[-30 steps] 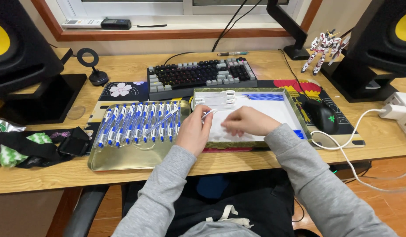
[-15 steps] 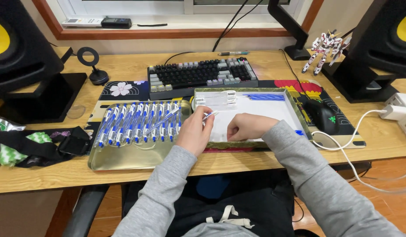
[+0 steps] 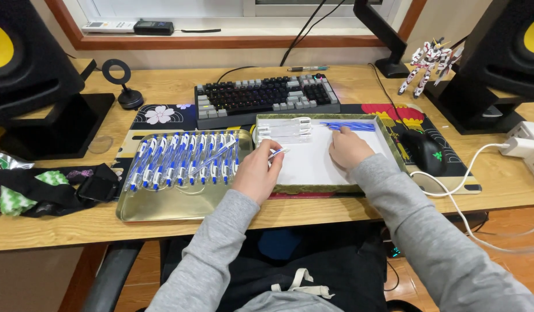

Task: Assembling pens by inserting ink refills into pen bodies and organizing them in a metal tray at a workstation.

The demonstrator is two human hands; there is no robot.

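Observation:
My left hand (image 3: 256, 171) is closed around a clear pen barrel (image 3: 276, 153) whose tip pokes out to the right, over the left edge of the white-lined tray (image 3: 324, 189). My right hand (image 3: 349, 147) rests on the white liner further back, fingers reaching the pile of blue refills (image 3: 350, 125) in the tray's far corner. Clear pen barrels (image 3: 285, 129) lie stacked at the tray's back left. To the left, a gold tray (image 3: 163, 208) holds a row of several blue-and-clear pens (image 3: 183, 162).
A keyboard (image 3: 267, 98) sits behind both trays. A black mouse (image 3: 425, 153) lies right of the white tray, with a white cable (image 3: 451, 196) looping to a power strip (image 3: 527, 147). Speakers stand at both sides; a robot figure (image 3: 430, 60) at back right.
My right hand has moved away from my left hand, back and right toward the blue refills. My left hand has stayed near the tray's left edge with the pen barrel.

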